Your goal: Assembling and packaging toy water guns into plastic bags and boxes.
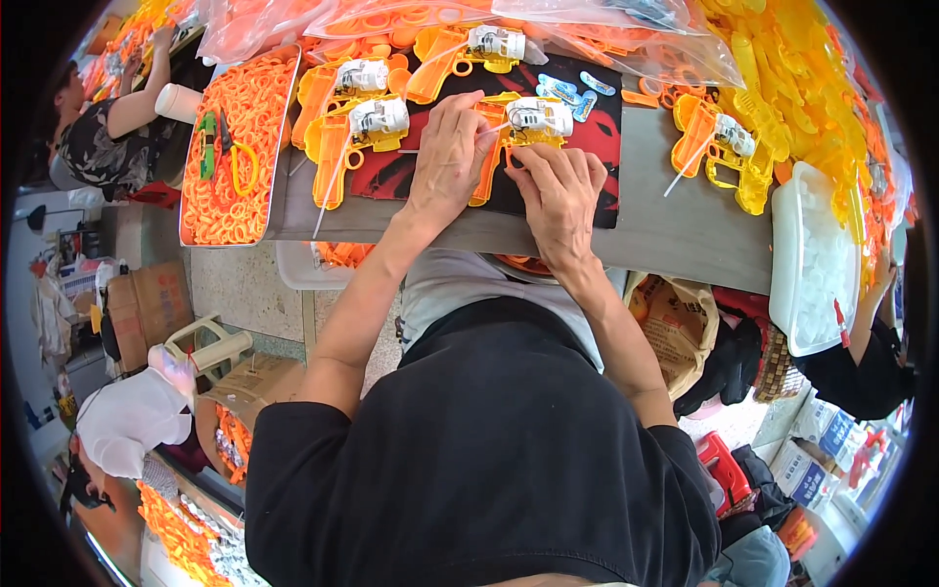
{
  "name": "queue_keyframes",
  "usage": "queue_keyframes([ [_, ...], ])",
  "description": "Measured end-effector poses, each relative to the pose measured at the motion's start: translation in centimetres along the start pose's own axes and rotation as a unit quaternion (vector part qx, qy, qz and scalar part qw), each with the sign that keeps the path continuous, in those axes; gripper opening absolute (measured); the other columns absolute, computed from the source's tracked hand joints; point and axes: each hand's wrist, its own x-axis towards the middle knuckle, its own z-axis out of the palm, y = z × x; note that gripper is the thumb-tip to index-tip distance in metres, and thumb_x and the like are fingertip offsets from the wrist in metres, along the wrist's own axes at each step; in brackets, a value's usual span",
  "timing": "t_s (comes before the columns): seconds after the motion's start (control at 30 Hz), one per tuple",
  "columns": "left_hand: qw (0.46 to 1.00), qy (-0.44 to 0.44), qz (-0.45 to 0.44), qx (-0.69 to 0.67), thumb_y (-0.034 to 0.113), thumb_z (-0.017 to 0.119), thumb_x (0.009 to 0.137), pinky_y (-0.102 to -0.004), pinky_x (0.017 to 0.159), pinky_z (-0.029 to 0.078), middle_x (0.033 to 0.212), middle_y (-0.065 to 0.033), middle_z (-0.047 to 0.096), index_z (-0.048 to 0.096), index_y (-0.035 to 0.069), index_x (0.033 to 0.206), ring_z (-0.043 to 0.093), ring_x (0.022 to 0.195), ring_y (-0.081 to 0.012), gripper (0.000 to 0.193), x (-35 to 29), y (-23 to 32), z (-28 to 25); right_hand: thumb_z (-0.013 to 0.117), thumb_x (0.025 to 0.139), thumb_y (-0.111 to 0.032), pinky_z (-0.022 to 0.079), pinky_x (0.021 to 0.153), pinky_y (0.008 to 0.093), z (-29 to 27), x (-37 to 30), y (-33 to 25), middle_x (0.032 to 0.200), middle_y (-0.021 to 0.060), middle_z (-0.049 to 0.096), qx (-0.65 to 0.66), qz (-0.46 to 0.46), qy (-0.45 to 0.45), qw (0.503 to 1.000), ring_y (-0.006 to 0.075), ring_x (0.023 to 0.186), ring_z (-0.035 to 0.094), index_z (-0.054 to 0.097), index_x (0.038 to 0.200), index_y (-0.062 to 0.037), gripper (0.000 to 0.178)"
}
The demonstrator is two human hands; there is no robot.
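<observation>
Black shirt nearest, filling the lower middle; both bare forearms reached up from it to a grey table. Hands apart from each other, one on either side of a half-built orange-and-yellow toy gun. It lay on a black-and-red mat, grip toward the wearer, its white cylinder at the upper right.

Left hand: flattish, back upward, along the gun's left side, thumb and forefinger at its upper grip. Could not tell whether it clamped the gun or merely steadied it. Right hand: fingers curled, thumb and fingertips drawn in at the trigger area, below the cylinder. Anything pinched there was hidden.

Small blue stickers lay at the mat's upper right. Similar guns sat to the left and beyond; another gun lay to the right, well apart from the hands, near a heap of yellow parts.

Left end of table: tray of orange rings, with a green-handled tool and a yellow loop on top. Right end: white bin of clear pieces. Co-worker in a patterned shirt, far left; another's black sleeve, far right.
</observation>
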Motion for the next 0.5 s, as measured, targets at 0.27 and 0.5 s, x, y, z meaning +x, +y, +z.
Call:
queue_keyframes([
  [0.27,1.0,0.006,0.01,0.017,0.016,0.067,0.096,-0.046,0.1,0.044,0.128,-0.0151,0.056,0.055,0.002,0.106,0.053,0.121,-0.0355,0.021,0.2,-0.1,-0.3,0.078,0.081,-0.014,0.038,0.095,0.0405,0.9,0.3,0.4,0.104,-0.0002,0.068,-0.054,-0.036,-0.014,0.998,0.0206,0.097,0.06,0.072,0.109,-0.0129,0.028],
  [0.5,0.997,-0.031,-0.06,-0.023,0.031,0.078,0.086,-0.0432,0.086,0.044,0.101,-0.0079,0.05,0.058,0.01,0.095,0.05,0.1,-0.0305,0.031,1.9,-1.0,0.1,0.07,0.081,-0.01,0.038,0.099,0.0422,-1.0,1.8,2.2,0.11,-0.0002,0.065,-0.093,-0.155,-0.106,0.978,0.0201,0.103,0.059,0.071,0.115,-0.0111,0.034],
])
